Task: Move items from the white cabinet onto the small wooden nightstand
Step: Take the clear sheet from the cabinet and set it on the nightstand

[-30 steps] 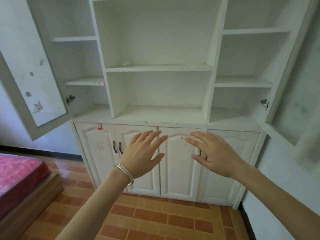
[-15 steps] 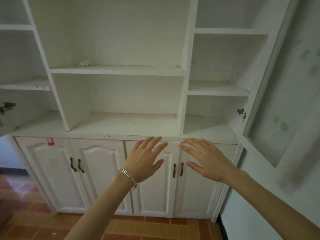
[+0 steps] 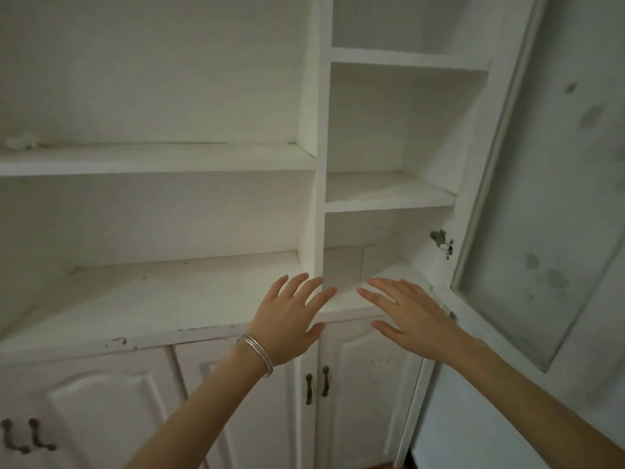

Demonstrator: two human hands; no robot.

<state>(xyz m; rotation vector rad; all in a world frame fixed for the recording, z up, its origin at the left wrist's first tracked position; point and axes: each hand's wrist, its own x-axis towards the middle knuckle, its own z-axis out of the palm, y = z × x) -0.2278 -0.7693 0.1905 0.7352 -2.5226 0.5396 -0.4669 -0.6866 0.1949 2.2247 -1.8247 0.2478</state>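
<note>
Your left hand (image 3: 287, 319) and right hand (image 3: 409, 319) hover spread, holding nothing, at the front edge of the white cabinet (image 3: 203, 313); a small white object (image 3: 20, 142) sits far left on the shelf above.

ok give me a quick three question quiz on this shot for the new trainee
1. True or false: the left hand grips an item from the white cabinet.
2. The glass door on the right is: A) open, B) shut, C) missing.
3. Fill in: the silver bangles sit on the ____ wrist.

Key:
1. False. Both it and the right hand are open, fingers spread, holding nothing.
2. A
3. left
</note>
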